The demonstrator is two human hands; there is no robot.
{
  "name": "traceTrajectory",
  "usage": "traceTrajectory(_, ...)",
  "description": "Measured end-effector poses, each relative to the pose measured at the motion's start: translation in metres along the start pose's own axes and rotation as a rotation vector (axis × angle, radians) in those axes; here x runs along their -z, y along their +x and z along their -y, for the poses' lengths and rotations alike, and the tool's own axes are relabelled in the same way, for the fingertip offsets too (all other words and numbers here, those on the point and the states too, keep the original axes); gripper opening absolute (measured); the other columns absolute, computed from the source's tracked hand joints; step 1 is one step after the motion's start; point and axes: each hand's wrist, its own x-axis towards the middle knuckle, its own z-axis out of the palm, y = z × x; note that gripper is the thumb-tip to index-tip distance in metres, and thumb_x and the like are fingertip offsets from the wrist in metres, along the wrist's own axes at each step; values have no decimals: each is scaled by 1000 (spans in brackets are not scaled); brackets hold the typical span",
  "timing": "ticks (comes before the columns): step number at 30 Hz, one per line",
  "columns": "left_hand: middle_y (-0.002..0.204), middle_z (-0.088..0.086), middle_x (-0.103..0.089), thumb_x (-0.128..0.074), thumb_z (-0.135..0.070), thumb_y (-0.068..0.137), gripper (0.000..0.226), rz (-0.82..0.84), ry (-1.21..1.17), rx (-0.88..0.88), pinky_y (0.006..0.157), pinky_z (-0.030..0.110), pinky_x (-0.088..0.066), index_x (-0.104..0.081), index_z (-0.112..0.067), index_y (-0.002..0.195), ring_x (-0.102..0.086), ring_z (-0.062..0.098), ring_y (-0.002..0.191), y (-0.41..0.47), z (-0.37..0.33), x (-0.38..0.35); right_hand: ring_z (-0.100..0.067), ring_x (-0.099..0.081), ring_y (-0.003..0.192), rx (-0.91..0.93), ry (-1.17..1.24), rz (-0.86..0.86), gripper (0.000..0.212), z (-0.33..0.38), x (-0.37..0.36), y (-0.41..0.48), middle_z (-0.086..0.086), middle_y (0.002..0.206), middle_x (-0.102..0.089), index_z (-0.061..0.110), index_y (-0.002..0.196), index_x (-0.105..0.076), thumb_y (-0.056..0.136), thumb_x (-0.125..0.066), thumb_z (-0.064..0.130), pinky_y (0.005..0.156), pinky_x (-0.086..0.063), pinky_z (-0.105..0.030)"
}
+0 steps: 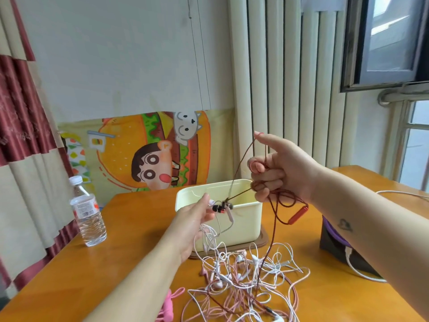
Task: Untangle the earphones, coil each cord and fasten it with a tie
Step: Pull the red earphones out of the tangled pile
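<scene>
Red cord (298,214) coils round right hand (282,168), tangled with white earphones (243,270).

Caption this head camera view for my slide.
Right hand holds the looped red cord, left hand pinches its earbuds, above tangled pink and white earphones.

Red cord (275,219): dark red, looped round the curled fingers of the right hand (278,168) above the table (116,263); one strand hangs down into the tangle.
Red remote (298,213): oblong capsule on the cord, hanging just below the right hand.
Red earbuds (219,208): red-and-black pair, pinched by the left hand (192,219); pale cords hang from the same grip.
Tangle (243,275): white and pink earphones, loosely knotted, lying on the table.
</scene>
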Motion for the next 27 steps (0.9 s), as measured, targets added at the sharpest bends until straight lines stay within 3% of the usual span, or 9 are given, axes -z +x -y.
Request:
traceTrajectory(5,61,-2,-48,-51,-43,93,38,-4,94,12,82,39,-49,-55,-17,65,-47,11,57,-4,4,1,-16,-6,52,43,-18,-44,61,-4,-3,2,4,43,-13,11,54,-47,69,-47,70,53,-19,-28)
traceTrajectory(7,52,-5,-37,-51,-43,92,38,80,72,26,92,48,-51,-49,-15,65,-34,7,44,-8,5,-1,-16,-6,52,59,-7,-67,62,-4,-3,5,5,40,-17,11,55,-49,74,-46,70,55,-15,-29)
traceTrajectory(9,50,-8,-42,-52,-37,90,29,211,1,54,95,45,-48,-53,-11,79,-38,3,38,-17,1,-5,-16,-6,53,55,-4,-78,63,-6,-4,8,5,40,-18,11,58,-50,80,-42,69,56,-13,-30)
traceTrajectory(11,57,-11,-59,-56,-25,86,19,342,-39,45,85,36,-50,-57,-6,93,-53,0,44,-26,-4,-10,-16,-6,53,43,-8,-78,63,-9,-5,10,5,41,-18,11,59,-52,83,-40,68,53,-17,-28)
traceTrajectory(14,70,-10,-65,-64,-19,78,17,415,61,8,72,23,-50,-61,-9,91,-56,0,55,-29,-4,-12,-16,-6,56,21,3,-64,64,-13,-7,10,5,42,-17,11,57,-54,84,-40,67,51,-23,-26)
traceTrajectory(18,47,-15,-49,-55,-14,93,8,248,125,5,61,20,-50,-61,-10,90,-31,3,43,-23,1,-16,-14,-7,52,-28,42,15,59,-14,-15,7,5,42,-16,10,57,-56,78,-46,64,46,-31,-20)
traceTrajectory(22,71,-3,-51,-52,-17,96,16,41,-67,87,81,38,-55,-63,-7,100,-41,7,54,-12,4,-19,-12,-8,48,-38,97,87,56,-12,-22,3,6,42,-16,9,59,-56,80,-47,60,48,-34,-21)
traceTrajectory(24,89,5,-55,-53,-16,96,14,-61,-107,125,68,31,-56,-63,-7,101,-53,14,65,-5,6,-12,-13,-6,50,-15,132,75,56,-9,-19,3,6,42,-16,10,58,-55,85,-44,58,47,-34,-20)
traceTrajectory(27,100,3,-61,-55,-21,95,11,-155,270,46,72,30,-48,-64,-15,93,-58,19,76,1,12,8,-12,-8,52,40,161,10,54,-4,-9,4,6,40,-19,11,58,-57,91,-42,51,46,-35,-20)
